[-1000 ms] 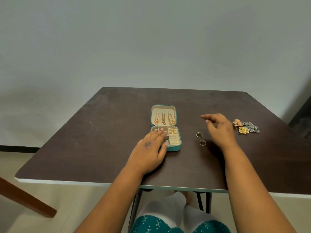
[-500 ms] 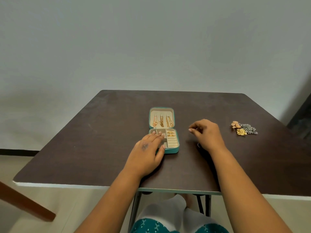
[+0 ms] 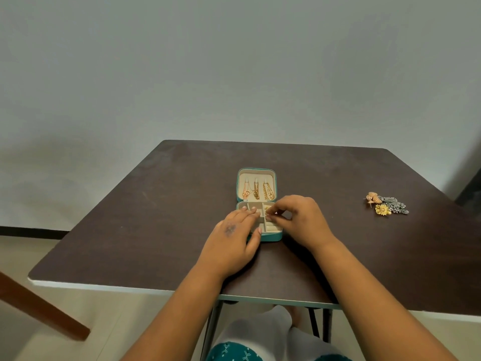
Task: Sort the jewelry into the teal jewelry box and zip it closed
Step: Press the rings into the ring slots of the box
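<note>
The teal jewelry box [image 3: 271, 237] lies open at the table's middle. Three gold chains [image 3: 257, 192] hang in its raised lid, and the cream tray below has several compartments. My left hand [image 3: 231, 237] lies flat over the tray's left side, with its thumb against the front wall. My right hand [image 3: 303, 221] is at the tray's right side, thumb and forefinger pinched over the ring slots on what seems to be a small ring. The table spot beneath that hand is hidden.
A small pile of earrings [image 3: 387, 206], pink, yellow flower and grey pieces, lies on the dark brown table [image 3: 156, 217] far to the right. A wooden bar [image 3: 39, 306] slants at lower left. A dark object [image 3: 472, 191] stands past the table's right corner.
My right hand dropped onto the two rings beside the box, then moved left to the tray with its fingers pinched. The rings no longer show on the table. My left hand stayed on the box.
</note>
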